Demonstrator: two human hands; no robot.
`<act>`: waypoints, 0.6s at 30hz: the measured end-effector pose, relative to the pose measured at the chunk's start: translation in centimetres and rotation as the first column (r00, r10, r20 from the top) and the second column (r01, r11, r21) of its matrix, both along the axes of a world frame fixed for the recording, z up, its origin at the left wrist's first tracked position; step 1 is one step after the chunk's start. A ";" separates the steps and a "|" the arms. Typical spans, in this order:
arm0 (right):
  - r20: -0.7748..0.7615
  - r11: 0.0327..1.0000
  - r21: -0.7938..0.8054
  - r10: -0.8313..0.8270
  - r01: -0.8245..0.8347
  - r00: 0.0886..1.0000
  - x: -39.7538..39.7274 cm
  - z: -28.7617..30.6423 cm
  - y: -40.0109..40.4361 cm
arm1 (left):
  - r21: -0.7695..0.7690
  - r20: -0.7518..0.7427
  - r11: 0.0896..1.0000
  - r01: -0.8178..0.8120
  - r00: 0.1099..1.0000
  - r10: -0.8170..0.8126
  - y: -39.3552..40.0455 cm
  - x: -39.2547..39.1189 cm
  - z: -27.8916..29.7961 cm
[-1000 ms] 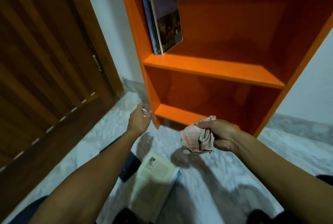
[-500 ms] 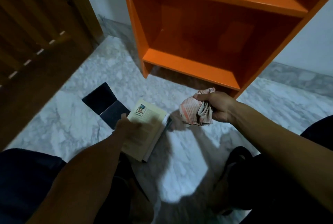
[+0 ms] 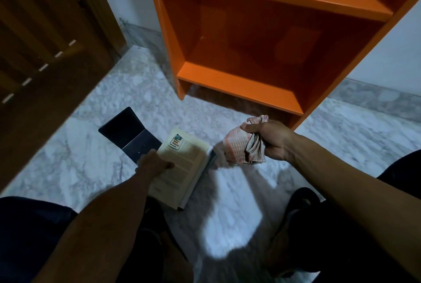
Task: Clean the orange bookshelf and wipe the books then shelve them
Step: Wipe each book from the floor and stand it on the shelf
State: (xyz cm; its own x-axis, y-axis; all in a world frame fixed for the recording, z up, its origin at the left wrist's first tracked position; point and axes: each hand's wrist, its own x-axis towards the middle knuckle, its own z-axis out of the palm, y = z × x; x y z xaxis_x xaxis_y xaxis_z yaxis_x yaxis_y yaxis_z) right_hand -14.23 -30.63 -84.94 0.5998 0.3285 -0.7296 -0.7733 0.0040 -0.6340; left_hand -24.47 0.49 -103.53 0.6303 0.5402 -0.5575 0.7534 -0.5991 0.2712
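We take the orange bookshelf [image 3: 262, 32] as our landmark; it stands on the marble floor [image 3: 79, 146] against the white wall [image 3: 391, 39], and the two compartments we can see hold no books.

In front of the bookshelf's lower left corner, a cream-covered book [image 3: 184, 164] lies flat on the floor, its cover up and a small coloured label near its far edge. Just beside it, further left of the bookshelf's corner, lies a dark book [image 3: 129, 134], also flat, its near corner touching or slipping under the cream one; we cannot tell which.

Our left hand [image 3: 152, 163] rests on the near left edge of the cream book, thumb laid across the cover. The other fingers are hidden behind the hand and the book's edge, so we cannot tell whether they curl under it.

Our right hand [image 3: 271, 139] hangs in front of the bookshelf's lower right corner, above the floor, fingers curled tight round a crumpled pink and white cloth [image 3: 241, 146] that bulges out to the left of the fist.

A brown wooden door [image 3: 41, 43] stands well to the left of the bookshelf.
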 end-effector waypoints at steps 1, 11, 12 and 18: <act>-0.006 1.000 0.003 -0.006 0.006 1.000 0.0 0.1 0.0 | -0.019 0.015 1.000 0.017 1.000 -0.017 -0.2 0.2 0.4; -0.134 0.970 0.153 -0.171 0.191 0.976 1.0 1.8 -0.7 | -0.211 0.282 0.970 0.122 0.958 -0.059 -3.0 3.3 7.0; -0.131 0.962 0.172 -0.189 0.210 0.973 1.1 2.0 -0.7 | -0.244 0.322 0.965 0.091 0.947 -0.008 -3.3 3.6 8.1; 0.097 0.916 0.159 -0.385 0.367 0.918 2.5 2.6 -0.4 | -0.529 0.492 0.848 0.004 0.816 0.304 -4.1 6.0 17.6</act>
State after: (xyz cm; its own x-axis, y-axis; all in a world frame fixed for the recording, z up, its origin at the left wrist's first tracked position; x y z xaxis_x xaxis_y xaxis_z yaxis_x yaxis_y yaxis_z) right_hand -11.72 -31.07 -82.29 0.7809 0.1505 -0.6062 -0.6130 0.3712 -0.6975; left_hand -18.49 -3.62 -85.97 0.8386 0.4079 -0.3612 0.4557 -0.1618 0.8753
